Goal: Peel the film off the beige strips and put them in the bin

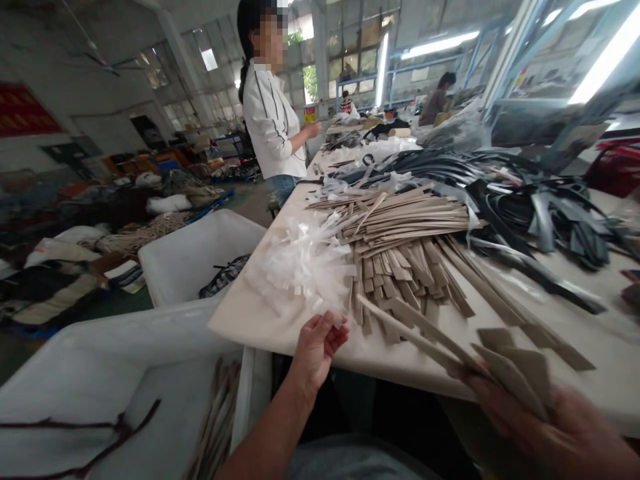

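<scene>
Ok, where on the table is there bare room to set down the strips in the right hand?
The cream table covering shows bare at its near left corner, bordered by the table edge and the white film bundle. More shows at right, between the black strips and the beige strips, beyond the right hand. The middle is crowded.

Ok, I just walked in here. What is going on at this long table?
A person holds a bunch of beige strips in the right hand, which is blurred. The left hand is beside a bundle of white film strips. More beige strips lie spread on the cloth-covered table, with black strips beyond them. A co-worker stands farther along the table.
</scene>
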`<state>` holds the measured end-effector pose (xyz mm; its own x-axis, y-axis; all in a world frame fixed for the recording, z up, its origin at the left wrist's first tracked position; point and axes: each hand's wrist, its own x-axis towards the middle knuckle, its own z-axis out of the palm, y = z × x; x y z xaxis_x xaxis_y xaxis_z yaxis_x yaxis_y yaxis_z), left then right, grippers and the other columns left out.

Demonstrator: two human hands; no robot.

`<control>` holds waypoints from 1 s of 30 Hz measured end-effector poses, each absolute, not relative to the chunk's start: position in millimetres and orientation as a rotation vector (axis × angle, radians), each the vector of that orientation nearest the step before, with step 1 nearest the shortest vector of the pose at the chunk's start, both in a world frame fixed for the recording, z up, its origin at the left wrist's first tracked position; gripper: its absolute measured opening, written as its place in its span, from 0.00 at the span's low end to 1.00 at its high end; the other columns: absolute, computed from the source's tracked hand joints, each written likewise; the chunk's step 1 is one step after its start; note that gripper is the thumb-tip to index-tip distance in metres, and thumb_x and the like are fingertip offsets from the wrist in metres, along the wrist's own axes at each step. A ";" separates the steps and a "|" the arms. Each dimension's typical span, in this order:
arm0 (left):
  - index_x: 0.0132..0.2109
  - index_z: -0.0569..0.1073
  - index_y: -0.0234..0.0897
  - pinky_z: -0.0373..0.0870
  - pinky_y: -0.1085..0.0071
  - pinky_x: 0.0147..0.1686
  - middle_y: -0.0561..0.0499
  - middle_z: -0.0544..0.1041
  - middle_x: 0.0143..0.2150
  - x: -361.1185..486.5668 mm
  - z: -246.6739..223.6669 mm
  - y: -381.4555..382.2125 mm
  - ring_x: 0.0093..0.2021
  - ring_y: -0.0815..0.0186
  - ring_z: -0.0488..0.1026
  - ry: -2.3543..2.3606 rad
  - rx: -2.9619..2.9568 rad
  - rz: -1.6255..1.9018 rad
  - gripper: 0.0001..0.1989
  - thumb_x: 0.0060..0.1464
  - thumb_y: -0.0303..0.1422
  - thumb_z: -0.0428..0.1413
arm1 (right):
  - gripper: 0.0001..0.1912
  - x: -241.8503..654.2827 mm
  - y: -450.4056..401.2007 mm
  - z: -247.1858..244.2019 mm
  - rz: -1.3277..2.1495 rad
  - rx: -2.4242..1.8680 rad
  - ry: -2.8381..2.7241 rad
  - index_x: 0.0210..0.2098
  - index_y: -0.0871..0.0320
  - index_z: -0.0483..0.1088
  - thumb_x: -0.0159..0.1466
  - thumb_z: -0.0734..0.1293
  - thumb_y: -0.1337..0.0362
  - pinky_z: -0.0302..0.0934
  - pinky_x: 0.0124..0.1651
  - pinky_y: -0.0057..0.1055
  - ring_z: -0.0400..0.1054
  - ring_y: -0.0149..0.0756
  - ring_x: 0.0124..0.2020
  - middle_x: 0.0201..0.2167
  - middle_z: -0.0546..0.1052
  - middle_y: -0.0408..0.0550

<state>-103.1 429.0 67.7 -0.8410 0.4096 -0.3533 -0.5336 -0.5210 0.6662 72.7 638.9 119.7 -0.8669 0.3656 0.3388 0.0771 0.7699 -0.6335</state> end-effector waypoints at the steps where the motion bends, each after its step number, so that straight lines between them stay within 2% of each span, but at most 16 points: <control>1: 0.29 0.74 0.32 0.73 0.76 0.29 0.49 0.80 0.31 -102.5 67.9 427.4 0.27 0.71 0.75 1.101 -0.201 2.339 0.20 0.35 0.41 0.71 | 0.25 73.1 631.3 111.6 0.983 -0.291 -2.565 0.19 0.53 0.68 0.66 0.60 0.46 0.59 0.12 0.25 0.61 0.31 0.11 0.11 0.66 0.39; 4: 0.31 0.75 0.32 0.72 0.77 0.29 0.48 0.81 0.33 -99.6 69.4 422.2 0.27 0.71 0.76 1.119 -0.185 2.334 0.20 0.37 0.42 0.70 | 0.20 72.0 614.9 88.7 1.142 -0.260 -2.542 0.21 0.51 0.69 0.65 0.61 0.51 0.63 0.17 0.27 0.65 0.35 0.13 0.12 0.69 0.40; 6: 0.31 0.75 0.32 0.72 0.77 0.29 0.49 0.81 0.32 -97.8 71.1 419.7 0.27 0.71 0.75 1.128 -0.194 2.328 0.20 0.37 0.42 0.70 | 0.12 72.5 610.0 75.9 1.039 -0.214 -2.493 0.28 0.51 0.72 0.64 0.64 0.54 0.65 0.21 0.26 0.69 0.37 0.17 0.17 0.74 0.40; 8: 0.31 0.75 0.32 0.72 0.76 0.29 0.50 0.80 0.32 -96.7 72.6 418.6 0.27 0.71 0.75 1.129 -0.208 2.330 0.20 0.36 0.42 0.70 | 0.07 74.9 609.2 65.6 0.884 -0.102 -2.507 0.38 0.51 0.73 0.63 0.64 0.58 0.68 0.26 0.26 0.74 0.38 0.24 0.27 0.79 0.42; 10: 0.31 0.75 0.32 0.72 0.76 0.29 0.51 0.80 0.31 -96.4 73.4 418.8 0.27 0.71 0.75 1.124 -0.218 2.337 0.20 0.35 0.41 0.71 | 0.12 77.9 610.8 58.0 0.717 0.013 -2.542 0.45 0.51 0.71 0.61 0.64 0.63 0.70 0.30 0.26 0.77 0.40 0.31 0.36 0.81 0.44; 12: 0.31 0.75 0.33 0.71 0.76 0.29 0.51 0.79 0.30 -96.7 73.3 419.8 0.26 0.72 0.74 1.124 -0.222 2.343 0.20 0.34 0.41 0.71 | 0.15 80.4 612.7 52.5 0.567 0.079 -2.561 0.48 0.51 0.68 0.61 0.63 0.65 0.70 0.32 0.27 0.77 0.41 0.34 0.39 0.80 0.45; 20: 0.31 0.76 0.32 0.70 0.77 0.30 0.51 0.79 0.31 -96.6 69.9 422.3 0.28 0.73 0.73 1.151 -0.160 2.350 0.18 0.38 0.42 0.69 | 0.18 82.1 611.4 39.1 0.157 0.169 -2.568 0.48 0.57 0.67 0.59 0.57 0.70 0.69 0.34 0.30 0.76 0.40 0.35 0.38 0.79 0.47; 30: 0.31 0.76 0.33 0.71 0.77 0.29 0.51 0.80 0.31 -97.3 71.7 423.9 0.29 0.71 0.75 1.149 -0.190 2.358 0.18 0.38 0.41 0.70 | 0.15 73.0 607.7 40.6 0.380 0.118 -2.598 0.48 0.54 0.66 0.62 0.59 0.68 0.68 0.33 0.27 0.76 0.36 0.34 0.37 0.79 0.44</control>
